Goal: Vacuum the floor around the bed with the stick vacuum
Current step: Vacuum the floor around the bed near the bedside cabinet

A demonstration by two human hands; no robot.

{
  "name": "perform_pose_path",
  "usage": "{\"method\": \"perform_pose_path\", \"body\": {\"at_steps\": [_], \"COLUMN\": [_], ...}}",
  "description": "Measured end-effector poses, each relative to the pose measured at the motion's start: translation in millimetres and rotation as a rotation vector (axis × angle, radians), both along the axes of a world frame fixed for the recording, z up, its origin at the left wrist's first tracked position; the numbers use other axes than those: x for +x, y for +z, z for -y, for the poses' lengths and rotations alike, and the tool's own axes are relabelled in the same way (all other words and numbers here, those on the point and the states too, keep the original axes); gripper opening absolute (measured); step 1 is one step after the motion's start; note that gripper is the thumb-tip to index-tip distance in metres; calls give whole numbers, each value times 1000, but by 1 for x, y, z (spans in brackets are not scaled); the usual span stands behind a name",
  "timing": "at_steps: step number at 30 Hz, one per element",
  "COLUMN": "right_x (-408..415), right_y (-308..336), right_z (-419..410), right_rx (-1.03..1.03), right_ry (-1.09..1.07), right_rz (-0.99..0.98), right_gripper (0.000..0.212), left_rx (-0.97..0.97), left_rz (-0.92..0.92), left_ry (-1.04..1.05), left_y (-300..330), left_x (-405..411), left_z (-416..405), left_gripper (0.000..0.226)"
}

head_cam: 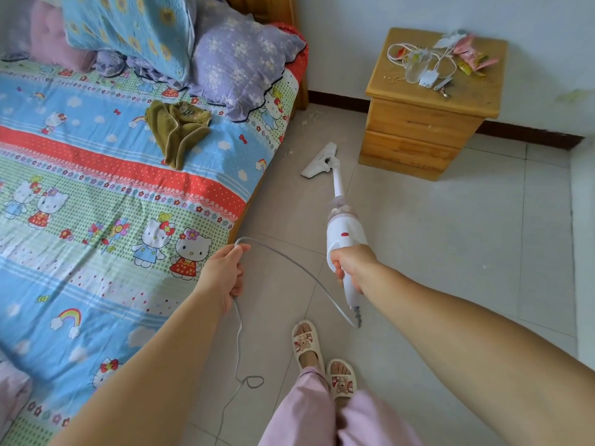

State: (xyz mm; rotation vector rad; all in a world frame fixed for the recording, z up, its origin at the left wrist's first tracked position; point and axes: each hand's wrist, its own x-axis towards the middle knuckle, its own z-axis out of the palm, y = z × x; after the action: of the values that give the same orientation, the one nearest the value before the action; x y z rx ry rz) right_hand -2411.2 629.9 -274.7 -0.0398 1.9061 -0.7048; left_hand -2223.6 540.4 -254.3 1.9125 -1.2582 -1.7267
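two hands are in use. the right hand [352, 263], at centre frame, grips the handle of the white stick vacuum [345, 231] with fingers curled round it. the vacuum's floor head [318, 160] rests on the tiled floor [450, 236] above centre, between the bed [112, 188] at left and the wooden nightstand [428, 123] at upper right. the left hand [225, 273], left of centre, holds the grey power cord [289, 262] in curled fingers; the cord loops to the handle's rear end and trails down to the floor at lower centre. small debris [310, 117] lies on the floor near the bed corner.
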Motion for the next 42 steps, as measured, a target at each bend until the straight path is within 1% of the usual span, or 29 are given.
{"method": "perform_pose_path", "body": {"at_steps": [2, 3, 5, 8, 10, 11, 12, 16, 21, 24, 28, 33, 39, 42], "right_x": [-3, -3, -2, -2, 0, 3, 7, 19, 17, 12, 2, -15, -49, -70], "right_y": [-5, -8, -11, -15, -21, -25, -28, -41, -46, -43, -41, -43, -50, -53], "right_z": [8, 10, 19, 31, 40, 44, 50, 62, 67, 72, 80, 86, 94, 96], "right_rx": [25, 39, 65, 75, 88, 90, 84, 22, -13, -4, -5, -27, -29, -15], "right_ry": [22, 45, 69, 103, 118, 127, 121, 49, 31, 74, 107, 110, 91, 164], "right_rz": [-25, -45, -63, -63, -69, -78, -87, -68, -66, -73, -56, -33, 26, 12], "right_gripper": [21, 16, 0, 6, 15, 12, 10, 23, 25, 26, 28, 36, 31, 34], "left_rx": [7, 8, 10, 17, 14, 14, 14, 11, 15, 27, 31, 43, 38, 43], "left_rz": [-4, -9, -21, -36, -48, -48, -48, -44, -29, -37, -29, -21, 20, 33], "left_ry": [-14, -17, -23, -35, -39, -41, -48, -66, -63, -43, -26, 4, 30, 45], "left_y": [-1, -1, -1, -1, 0, 0, -1, -3, -6, -6, -5, -2, 5, 4], "left_x": [-6, -8, -13, -19, -23, -24, -25, -24, -21, -25, -36, -57, -91, -106], "left_z": [14, 19, 33, 53, 66, 72, 80, 97, 108, 112, 117, 118, 117, 116], "left_gripper": [24, 24, 25, 25, 25, 25, 24, 27, 29, 28, 29, 29, 27, 27]}}
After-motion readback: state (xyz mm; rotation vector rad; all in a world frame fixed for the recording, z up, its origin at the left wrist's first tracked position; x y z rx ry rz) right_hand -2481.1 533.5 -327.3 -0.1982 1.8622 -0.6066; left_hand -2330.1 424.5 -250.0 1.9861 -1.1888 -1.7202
